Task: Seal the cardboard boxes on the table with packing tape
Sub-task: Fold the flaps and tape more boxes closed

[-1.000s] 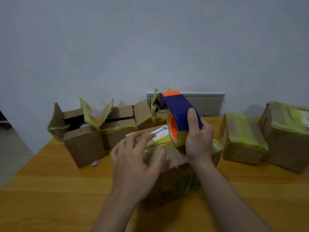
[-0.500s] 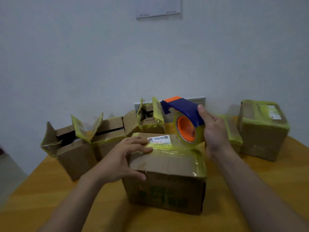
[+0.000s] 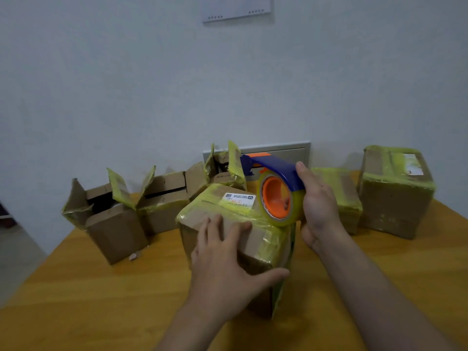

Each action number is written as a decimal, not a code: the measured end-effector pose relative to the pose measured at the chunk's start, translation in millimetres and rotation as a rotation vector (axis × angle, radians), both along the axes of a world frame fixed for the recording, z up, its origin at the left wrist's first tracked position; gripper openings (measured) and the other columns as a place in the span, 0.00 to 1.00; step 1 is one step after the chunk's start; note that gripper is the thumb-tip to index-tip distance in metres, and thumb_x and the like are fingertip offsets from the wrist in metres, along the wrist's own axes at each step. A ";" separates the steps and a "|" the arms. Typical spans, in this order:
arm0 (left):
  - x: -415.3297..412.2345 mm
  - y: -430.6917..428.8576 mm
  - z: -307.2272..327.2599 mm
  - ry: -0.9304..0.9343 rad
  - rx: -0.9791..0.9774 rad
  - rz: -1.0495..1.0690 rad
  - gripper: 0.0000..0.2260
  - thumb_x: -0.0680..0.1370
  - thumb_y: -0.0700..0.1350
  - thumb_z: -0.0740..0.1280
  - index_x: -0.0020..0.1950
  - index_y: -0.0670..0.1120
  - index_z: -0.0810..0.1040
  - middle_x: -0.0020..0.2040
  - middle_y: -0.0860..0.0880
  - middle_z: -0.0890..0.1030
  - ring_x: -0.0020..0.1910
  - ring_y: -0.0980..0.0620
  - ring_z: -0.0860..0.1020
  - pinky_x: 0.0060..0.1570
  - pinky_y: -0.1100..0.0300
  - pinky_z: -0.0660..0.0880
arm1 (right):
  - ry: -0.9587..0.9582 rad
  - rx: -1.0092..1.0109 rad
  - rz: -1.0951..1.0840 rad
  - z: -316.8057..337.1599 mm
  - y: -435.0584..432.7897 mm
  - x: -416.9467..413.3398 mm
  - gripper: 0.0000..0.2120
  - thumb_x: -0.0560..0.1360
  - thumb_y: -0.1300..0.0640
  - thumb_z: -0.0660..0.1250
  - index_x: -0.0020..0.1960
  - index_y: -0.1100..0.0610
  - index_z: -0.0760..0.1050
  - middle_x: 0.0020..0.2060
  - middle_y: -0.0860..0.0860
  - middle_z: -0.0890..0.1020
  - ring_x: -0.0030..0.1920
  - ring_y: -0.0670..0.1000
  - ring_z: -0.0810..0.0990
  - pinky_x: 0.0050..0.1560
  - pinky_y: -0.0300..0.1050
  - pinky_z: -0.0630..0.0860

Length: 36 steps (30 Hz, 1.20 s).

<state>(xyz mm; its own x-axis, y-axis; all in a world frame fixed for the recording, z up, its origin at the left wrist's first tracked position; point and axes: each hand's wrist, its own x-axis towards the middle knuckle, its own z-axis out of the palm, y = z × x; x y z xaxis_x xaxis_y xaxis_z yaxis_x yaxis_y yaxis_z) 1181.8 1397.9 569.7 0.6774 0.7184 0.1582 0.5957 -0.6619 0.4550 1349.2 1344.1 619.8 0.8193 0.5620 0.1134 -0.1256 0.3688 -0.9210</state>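
Our right hand (image 3: 319, 206) is curled round the dispenser (image 3: 276, 188), hiding part of one of the sealed boxes (image 3: 395, 198); the label (image 3: 239, 199) is too small to read. We count six boxes on the table (image 3: 76, 300): the middle box (image 3: 255, 239) lies under our flat, spread left hand (image 3: 222, 264), with three open boxes (image 3: 114, 229) left of it and two sealed to its right.

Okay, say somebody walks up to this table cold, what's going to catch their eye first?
The blue and orange tape dispenser stands out most, gripped in the right hand at the far right edge of the centre box. The left hand presses flat on that box's top. The open-flapped boxes stand to the left and the yellow-taped boxes to the right.
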 end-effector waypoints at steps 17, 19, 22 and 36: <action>-39.8 101.9 5.2 -0.197 -0.199 -0.382 0.26 0.73 0.52 0.79 0.70 0.65 0.78 0.73 0.68 0.72 0.77 0.67 0.61 0.79 0.44 0.60 | -0.221 -0.005 0.224 -0.5 -13.5 23.9 0.17 0.79 0.54 0.66 0.33 0.55 0.84 0.28 0.48 0.80 0.28 0.45 0.77 0.29 0.35 0.73; -43.2 104.2 14.1 -0.182 -0.216 -0.348 0.26 0.72 0.59 0.77 0.69 0.64 0.78 0.71 0.66 0.76 0.75 0.65 0.67 0.77 0.44 0.65 | -0.304 0.014 0.293 0.6 -14.5 23.9 0.15 0.77 0.54 0.69 0.33 0.54 0.85 0.29 0.49 0.82 0.29 0.47 0.79 0.31 0.36 0.74; -37.1 94.1 34.1 -0.500 -0.461 -0.242 0.24 0.74 0.64 0.72 0.66 0.53 0.83 0.61 0.54 0.85 0.61 0.56 0.82 0.65 0.50 0.76 | -0.429 0.060 0.415 1.8 -18.7 21.6 0.12 0.75 0.53 0.67 0.38 0.54 0.86 0.31 0.53 0.83 0.31 0.49 0.81 0.33 0.37 0.76; -20.7 54.0 55.2 -0.948 -1.649 -0.357 0.33 0.58 0.50 0.88 0.58 0.40 0.81 0.46 0.42 0.86 0.36 0.50 0.84 0.36 0.61 0.81 | -0.504 0.176 0.552 18.9 -45.0 5.7 0.13 0.71 0.49 0.66 0.32 0.54 0.82 0.25 0.51 0.79 0.26 0.49 0.76 0.31 0.40 0.70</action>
